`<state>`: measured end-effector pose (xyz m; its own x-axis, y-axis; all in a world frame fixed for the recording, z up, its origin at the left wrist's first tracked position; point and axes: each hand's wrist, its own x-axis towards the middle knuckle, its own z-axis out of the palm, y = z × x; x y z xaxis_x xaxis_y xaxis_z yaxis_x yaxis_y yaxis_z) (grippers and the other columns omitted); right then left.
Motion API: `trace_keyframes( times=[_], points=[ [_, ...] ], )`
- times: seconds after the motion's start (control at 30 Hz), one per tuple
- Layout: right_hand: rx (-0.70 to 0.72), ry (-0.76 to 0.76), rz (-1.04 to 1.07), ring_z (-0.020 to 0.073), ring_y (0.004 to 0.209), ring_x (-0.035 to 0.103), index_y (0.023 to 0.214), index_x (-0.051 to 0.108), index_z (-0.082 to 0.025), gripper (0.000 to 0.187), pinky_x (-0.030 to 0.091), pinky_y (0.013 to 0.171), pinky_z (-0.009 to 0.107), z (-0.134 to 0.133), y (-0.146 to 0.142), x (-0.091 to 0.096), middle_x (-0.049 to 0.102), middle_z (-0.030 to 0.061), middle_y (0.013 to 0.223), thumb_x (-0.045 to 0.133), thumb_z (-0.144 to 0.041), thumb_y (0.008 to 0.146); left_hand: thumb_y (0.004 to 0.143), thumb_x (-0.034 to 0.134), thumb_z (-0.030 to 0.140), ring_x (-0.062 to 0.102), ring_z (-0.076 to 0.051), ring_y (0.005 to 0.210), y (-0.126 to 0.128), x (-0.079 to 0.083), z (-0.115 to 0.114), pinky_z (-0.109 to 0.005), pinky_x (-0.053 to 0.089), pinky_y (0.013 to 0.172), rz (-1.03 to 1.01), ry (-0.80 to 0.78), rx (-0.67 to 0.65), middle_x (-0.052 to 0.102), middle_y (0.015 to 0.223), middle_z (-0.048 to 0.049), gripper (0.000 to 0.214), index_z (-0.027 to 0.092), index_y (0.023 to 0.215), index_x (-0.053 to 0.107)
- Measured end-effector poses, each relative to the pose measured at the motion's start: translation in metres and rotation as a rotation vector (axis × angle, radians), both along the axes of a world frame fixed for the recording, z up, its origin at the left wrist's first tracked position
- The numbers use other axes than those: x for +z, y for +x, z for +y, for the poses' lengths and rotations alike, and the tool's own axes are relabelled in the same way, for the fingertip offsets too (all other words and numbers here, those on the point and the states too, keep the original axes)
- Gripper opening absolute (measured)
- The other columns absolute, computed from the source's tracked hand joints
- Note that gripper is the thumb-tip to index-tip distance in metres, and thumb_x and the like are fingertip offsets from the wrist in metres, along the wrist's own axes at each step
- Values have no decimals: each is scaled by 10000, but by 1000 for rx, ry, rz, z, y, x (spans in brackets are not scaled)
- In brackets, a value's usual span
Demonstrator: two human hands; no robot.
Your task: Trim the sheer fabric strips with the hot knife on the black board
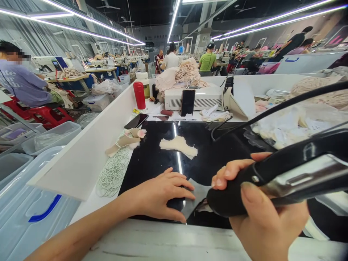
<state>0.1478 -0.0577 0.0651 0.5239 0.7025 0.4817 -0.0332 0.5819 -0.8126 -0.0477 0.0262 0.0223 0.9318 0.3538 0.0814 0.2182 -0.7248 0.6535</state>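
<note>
My right hand [268, 214] grips a black corded hand tool [228, 199] with a long silver lever and a narrow metal tip. The tip points down at the black work surface, against a thin, translucent greyish piece of material [199, 194]. Flat on the surface, my left hand [165, 194] has its fingers spread, with the fingertips on the near left side of that piece. Beyond my hands lies a small stack of cream fabric pieces [178, 145]. To its left, a beige bundle tied with a band [126, 139] rests on a heap of pale green elastic bands [114, 174].
A white side panel [81, 152] borders the left. At the back stand a red flask [139, 95], an upright phone [188, 102] and a white vented machine [171, 98] topped with pink fabric. A thick black cable [285, 103] crosses the right. Several people sit at distant sewing stations.
</note>
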Motion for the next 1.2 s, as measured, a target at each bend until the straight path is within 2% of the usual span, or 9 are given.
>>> trace_keyframes(
  times=[0.1, 0.2, 0.33, 0.47, 0.63, 1.03, 1.2],
  points=[
    [-194, 1, 97, 204, 573, 626, 1078, 653, -257, 411, 582, 556, 373, 9, 14, 8, 684, -26, 751, 895, -275, 746, 939, 824, 450, 560, -307, 1421, 3, 0, -1, -661, 110, 1320, -47, 23, 8, 737, 1349, -68, 328, 271, 1208, 763],
    [-294, 20, 156, 195, 569, 621, 1029, 654, -257, 431, 567, 553, 354, 15, 24, 11, 685, -37, 727, 904, -232, 679, 980, 771, 487, 574, -294, 1404, 7, -2, -4, -651, 132, 1320, -73, 64, 11, 722, 1381, -86, 358, 248, 1245, 743],
    [-241, 22, 84, 180, 587, 629, 1079, 638, -266, 410, 568, 592, 352, 12, 27, 5, 691, -50, 772, 884, -282, 752, 1022, 715, 488, 567, -307, 1422, 13, -5, -8, -673, 142, 1309, -38, 94, -29, 671, 1469, -117, 414, 260, 1367, 697],
    [-194, 42, 8, 179, 599, 640, 1139, 623, -270, 370, 573, 622, 366, 6, 24, -5, 686, -51, 801, 854, -296, 851, 1016, 720, 501, 585, -308, 1399, 15, -5, -9, -685, 151, 1300, -4, 93, -32, 656, 1488, -109, 426, 293, 1387, 697],
    [-153, 71, -18, 181, 616, 660, 1180, 604, -255, 379, 571, 621, 365, 5, 22, -10, 706, -30, 836, 852, -309, 899, 978, 768, 505, 585, -323, 1393, 15, -3, -9, -707, 178, 1288, 13, 110, -23, 648, 1495, -103, 440, 302, 1365, 722],
    [-121, 44, -36, 176, 624, 661, 1188, 594, -260, 350, 582, 624, 354, 7, 24, -10, 704, -37, 840, 820, -244, 922, 973, 775, 500, 571, -317, 1406, 14, -3, -9, -691, 171, 1296, 29, 121, -26, 649, 1491, -94, 437, 300, 1359, 723],
    [-235, 46, -10, 178, 620, 641, 1161, 603, -255, 371, 576, 640, 363, 7, 35, -7, 689, -43, 825, 845, -278, 881, 970, 780, 502, 578, -320, 1395, 13, -5, -8, -704, 165, 1292, 32, 115, -22, 646, 1491, -97, 438, 311, 1360, 727]
  ],
)
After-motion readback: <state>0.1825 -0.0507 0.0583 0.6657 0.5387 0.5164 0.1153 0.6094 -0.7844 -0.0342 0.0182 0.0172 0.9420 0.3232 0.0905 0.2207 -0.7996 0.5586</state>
